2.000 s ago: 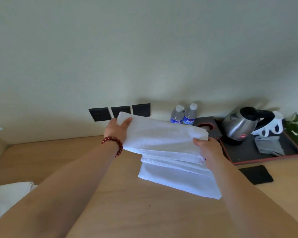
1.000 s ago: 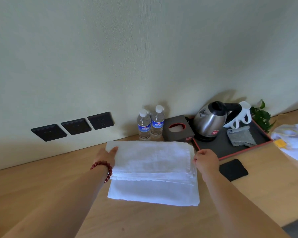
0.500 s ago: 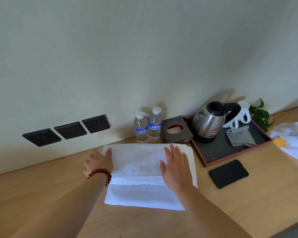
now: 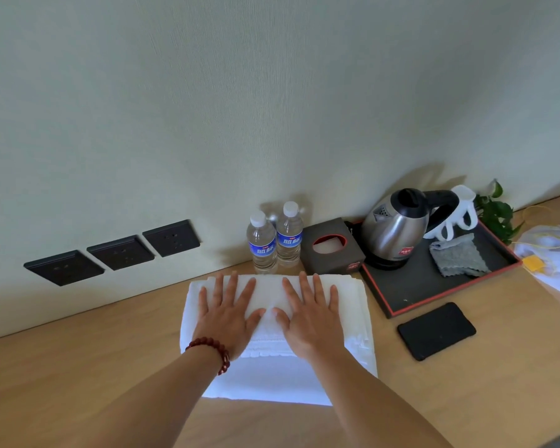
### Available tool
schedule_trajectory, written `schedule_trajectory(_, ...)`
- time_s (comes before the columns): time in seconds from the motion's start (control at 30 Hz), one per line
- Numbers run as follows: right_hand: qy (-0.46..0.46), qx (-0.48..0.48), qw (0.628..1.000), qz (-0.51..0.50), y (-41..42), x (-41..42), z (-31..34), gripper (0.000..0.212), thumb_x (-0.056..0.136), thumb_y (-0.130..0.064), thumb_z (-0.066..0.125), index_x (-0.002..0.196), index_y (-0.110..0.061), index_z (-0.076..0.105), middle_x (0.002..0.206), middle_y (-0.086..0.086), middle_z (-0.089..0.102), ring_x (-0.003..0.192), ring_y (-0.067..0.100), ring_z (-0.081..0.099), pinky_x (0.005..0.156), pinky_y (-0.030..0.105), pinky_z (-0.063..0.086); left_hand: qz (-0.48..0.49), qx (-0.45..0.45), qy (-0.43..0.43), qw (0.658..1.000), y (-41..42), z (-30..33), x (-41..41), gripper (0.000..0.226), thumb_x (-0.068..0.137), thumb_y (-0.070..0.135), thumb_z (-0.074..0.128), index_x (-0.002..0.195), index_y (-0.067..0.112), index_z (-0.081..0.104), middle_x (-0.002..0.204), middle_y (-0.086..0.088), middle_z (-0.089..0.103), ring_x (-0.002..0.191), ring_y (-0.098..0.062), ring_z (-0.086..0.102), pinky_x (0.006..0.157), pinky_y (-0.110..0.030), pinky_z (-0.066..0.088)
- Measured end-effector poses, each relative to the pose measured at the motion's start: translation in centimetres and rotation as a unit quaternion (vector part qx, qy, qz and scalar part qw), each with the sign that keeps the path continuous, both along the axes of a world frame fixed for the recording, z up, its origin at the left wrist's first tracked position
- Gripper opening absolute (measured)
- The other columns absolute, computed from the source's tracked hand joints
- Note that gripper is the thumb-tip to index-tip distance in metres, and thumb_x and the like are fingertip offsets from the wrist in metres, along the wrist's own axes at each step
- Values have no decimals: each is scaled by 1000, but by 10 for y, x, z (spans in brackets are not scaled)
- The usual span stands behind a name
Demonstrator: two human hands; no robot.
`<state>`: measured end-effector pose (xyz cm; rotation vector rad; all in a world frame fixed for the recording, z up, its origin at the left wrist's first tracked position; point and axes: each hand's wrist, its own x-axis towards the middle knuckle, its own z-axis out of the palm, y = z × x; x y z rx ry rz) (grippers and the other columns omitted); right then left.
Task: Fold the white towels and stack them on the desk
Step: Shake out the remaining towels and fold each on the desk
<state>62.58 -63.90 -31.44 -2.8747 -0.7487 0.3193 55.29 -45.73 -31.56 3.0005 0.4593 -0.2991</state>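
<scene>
Crosswise, towel stack [image 4: 353, 305] under flat hands [image 4: 269, 313]

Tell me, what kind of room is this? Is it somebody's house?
Probably a hotel room, not a house. A tray holds an electric kettle, two water bottles stand by a tissue box, and both hands press white towels stacked on the desk.

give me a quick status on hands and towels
Left hand and right hand flat, open, pressing the top towel. Towel stack on the desk. Tray and phone beside, clear.
</scene>
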Motion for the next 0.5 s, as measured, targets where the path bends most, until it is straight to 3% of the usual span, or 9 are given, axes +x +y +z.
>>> schedule_trajectory(0.2, -29, 9, 999, -42, -5, -8, -9, 71, 93, -75, 26, 155, -41, 31, 163, 0, 30, 153, 36, 16, 120, 65, 6, 7, 1, 0, 1000, -3, -5, -4, 70, 87, 73, -7, 150, 45, -22, 164, 3, -23, 149, -24, -28, 120, -54, -12)
schedule_trajectory(0.37, -45, -2, 997, -70, -7, -7, -18, 74, 87, -80, 31, 153, -46, 31, 164, 1, 27, 152, 42, 12, 114, 74, 3, -2, 19, 3, 1000, -5, -10, -3, 69, 92, 69, 1, 149, 43, -26, 163, 2, -27, 148, -25, -29, 120, -54, -13)
schedule_trajectory(0.5, -48, -6, 997, -64, -6, -5, -24, 76, 86, -79, 34, 153, -45, 32, 164, 2, 28, 152, 43, 12, 112, 76, 7, 7, 22, -28, 999, -5, -20, -3, 71, 93, 69, 7, 155, 42, -13, 165, 1, -18, 150, -24, -23, 121, -54, -9)
